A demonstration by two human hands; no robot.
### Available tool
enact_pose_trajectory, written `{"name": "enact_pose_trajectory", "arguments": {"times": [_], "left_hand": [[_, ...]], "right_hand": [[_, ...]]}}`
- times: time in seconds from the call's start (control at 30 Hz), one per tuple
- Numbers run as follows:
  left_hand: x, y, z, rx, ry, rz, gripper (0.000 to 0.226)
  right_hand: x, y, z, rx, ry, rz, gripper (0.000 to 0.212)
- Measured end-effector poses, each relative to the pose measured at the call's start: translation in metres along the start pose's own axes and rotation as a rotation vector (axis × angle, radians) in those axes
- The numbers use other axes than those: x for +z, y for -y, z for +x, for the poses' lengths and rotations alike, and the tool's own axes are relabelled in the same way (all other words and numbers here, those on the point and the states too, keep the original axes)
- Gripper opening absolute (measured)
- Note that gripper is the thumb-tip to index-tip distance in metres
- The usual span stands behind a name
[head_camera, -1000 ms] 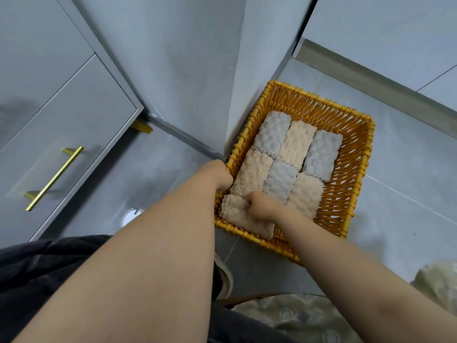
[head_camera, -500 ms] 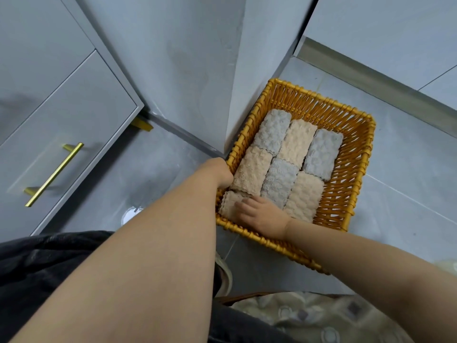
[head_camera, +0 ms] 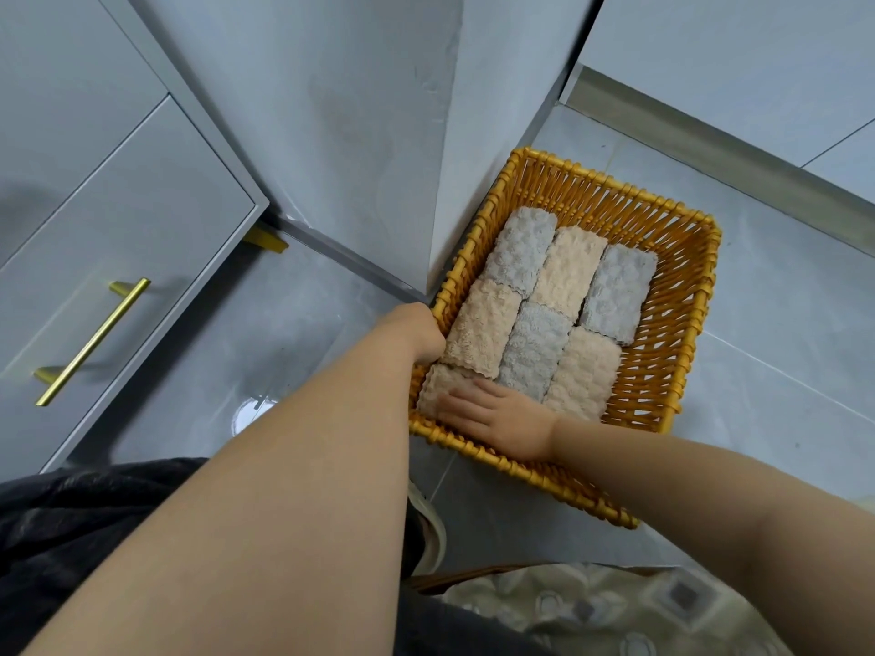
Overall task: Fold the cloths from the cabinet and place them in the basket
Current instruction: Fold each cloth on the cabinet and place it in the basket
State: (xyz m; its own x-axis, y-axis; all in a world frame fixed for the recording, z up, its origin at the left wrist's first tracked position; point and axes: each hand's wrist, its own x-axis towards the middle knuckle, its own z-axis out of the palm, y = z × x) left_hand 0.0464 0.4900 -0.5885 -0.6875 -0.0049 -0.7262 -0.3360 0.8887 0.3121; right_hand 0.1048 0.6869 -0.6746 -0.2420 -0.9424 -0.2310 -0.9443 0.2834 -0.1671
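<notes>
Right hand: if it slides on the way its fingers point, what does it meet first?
Probably the left wall of the wicker basket, just beyond the beige cloth the right hand presses; depth is unclear.

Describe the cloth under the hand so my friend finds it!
Find the yellow basket on the floor. Six folded cloths fill two rows; a seventh, beige cloth sits in the near left corner. It alone has the right hand flat on it.

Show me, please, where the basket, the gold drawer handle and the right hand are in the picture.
basket (head_camera: 663,352): head view, woven inner right wall.
drawer handle (head_camera: 92,341): head view, middle of the gold bar.
right hand (head_camera: 502,416): head view, back of the hand.
</notes>
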Motion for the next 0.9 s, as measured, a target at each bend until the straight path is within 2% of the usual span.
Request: {"name": "enact_pose_trajectory", "arguments": {"times": [0.1, 0.17, 0.3, 0.43, 0.53, 0.67, 0.8, 0.9], "left_hand": [[-0.001, -0.002, -0.004, -0.004, -0.006, 0.008, 0.019], [-0.002, -0.004, -0.007, -0.003, -0.011, 0.014, 0.021], [-0.003, -0.006, -0.010, -0.006, -0.006, 0.029, 0.021], [-0.002, -0.007, -0.009, -0.021, 0.010, 0.011, 0.021], [-0.005, -0.010, -0.012, -0.023, 0.029, 0.005, 0.016], [-0.003, -0.011, -0.015, -0.033, 0.017, -0.006, 0.019], [-0.012, -0.012, -0.023, -0.021, -0.072, -0.028, 0.027], [-0.023, -0.012, -0.029, 0.016, -0.121, -0.029, 0.020]], "right_hand": [[-0.003, -0.003, 0.000, 0.199, -0.067, -0.076, 0.053], [-0.001, -0.003, 0.003, 0.331, 0.002, -0.062, 0.057], [0.017, 0.003, 0.008, 0.412, 0.154, 0.027, 0.059], [0.014, 0.002, 0.011, 0.424, 0.183, 0.013, 0.060], [0.007, -0.001, 0.010, 0.398, 0.138, 0.012, 0.061], [-0.020, -0.010, 0.010, 0.498, 0.094, -0.046, 0.060], [-0.051, -0.020, 0.014, 0.638, 0.020, 0.000, 0.064], [-0.073, -0.020, 0.020, 0.671, -0.087, 0.046, 0.058]]}}
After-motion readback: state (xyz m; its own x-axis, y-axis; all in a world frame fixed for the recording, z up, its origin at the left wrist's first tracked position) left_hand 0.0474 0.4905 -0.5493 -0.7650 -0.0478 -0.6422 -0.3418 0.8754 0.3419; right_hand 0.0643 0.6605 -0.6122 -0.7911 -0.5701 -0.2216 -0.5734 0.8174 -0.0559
